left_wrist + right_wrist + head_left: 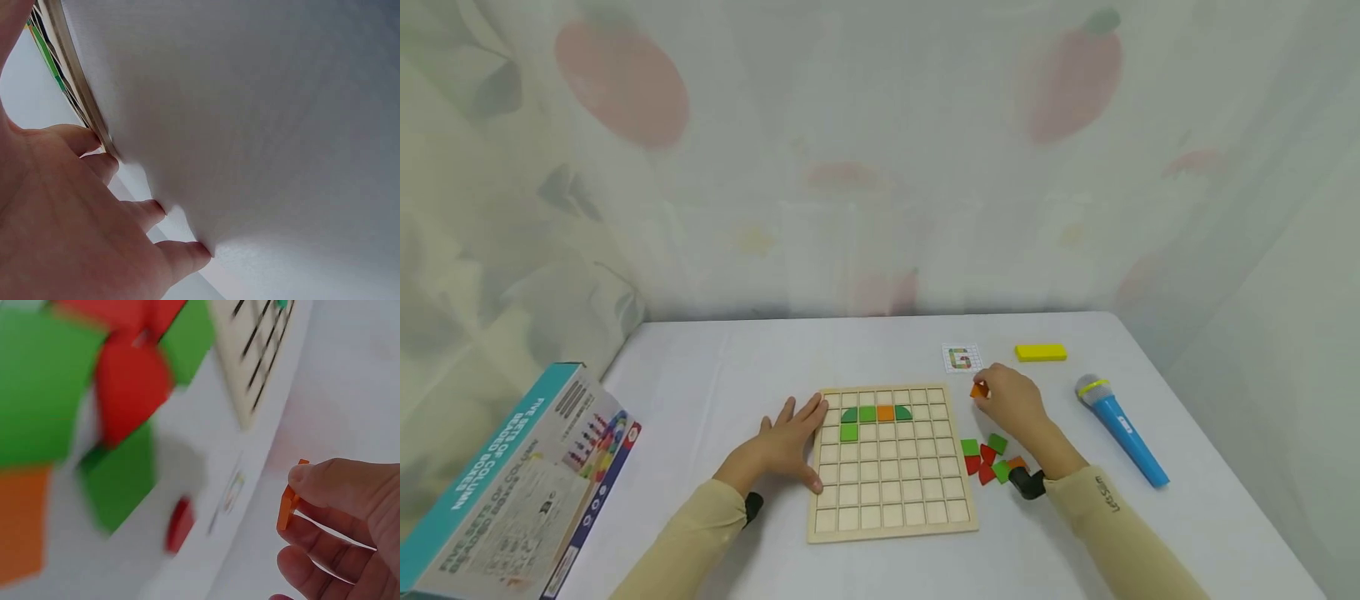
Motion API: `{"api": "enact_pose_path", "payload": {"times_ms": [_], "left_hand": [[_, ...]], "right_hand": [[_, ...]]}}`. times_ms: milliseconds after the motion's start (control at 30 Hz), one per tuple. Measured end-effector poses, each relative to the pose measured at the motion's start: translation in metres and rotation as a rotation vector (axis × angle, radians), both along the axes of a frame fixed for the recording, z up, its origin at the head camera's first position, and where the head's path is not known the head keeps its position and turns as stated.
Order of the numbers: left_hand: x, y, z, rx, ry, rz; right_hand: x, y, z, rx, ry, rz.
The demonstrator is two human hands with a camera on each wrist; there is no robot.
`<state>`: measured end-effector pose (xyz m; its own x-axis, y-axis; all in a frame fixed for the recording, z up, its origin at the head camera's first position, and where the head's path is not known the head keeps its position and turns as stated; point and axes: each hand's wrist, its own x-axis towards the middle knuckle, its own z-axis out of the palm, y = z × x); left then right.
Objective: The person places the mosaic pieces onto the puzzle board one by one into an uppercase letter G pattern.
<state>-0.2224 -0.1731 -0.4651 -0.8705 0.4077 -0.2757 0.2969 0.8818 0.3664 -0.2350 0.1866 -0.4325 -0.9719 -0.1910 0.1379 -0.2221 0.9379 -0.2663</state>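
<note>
My right hand [1011, 402] pinches an orange tile [287, 506] between thumb and fingers, above the table near the board's upper right corner. With its fingers spread, my left hand [778, 450] rests along the left edge of a wooden grid board [891, 493], fingertips on the cloth and at the frame. Near the board's top, one row holds a green rounded tile [849, 415], a green square [867, 414], an orange square [886, 413] and another green rounded tile [903, 413]. A second green square [848, 432] sits below the row's left end.
Loose green and red tiles [987, 454] lie right of the board, below my right hand. A small pattern card [962, 358] and a yellow block [1041, 352] are farther back. A blue toy microphone [1123, 429] lies at right, and a printed box [523, 487] stands at left.
</note>
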Motion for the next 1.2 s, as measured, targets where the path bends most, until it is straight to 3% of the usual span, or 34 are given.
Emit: {"api": "enact_pose_path", "payload": {"times_ms": [200, 467, 733, 1200], "left_hand": [[-0.001, 0.001, 0.001, -0.005, -0.010, 0.007], [0.003, 0.002, 0.006, 0.013, -0.022, 0.009], [0.003, 0.001, 0.006, -0.008, -0.015, 0.003], [0.002, 0.000, 0.005, 0.018, -0.015, 0.001]], "right_hand": [[0.004, -0.055, 0.010, -0.004, 0.132, 0.181], [0.011, -0.117, 0.003, 0.057, 0.206, 0.370], [0.022, -0.151, -0.010, 0.123, 0.116, 0.431], [0.033, -0.166, -0.024, 0.140, 0.082, 0.458]]}}
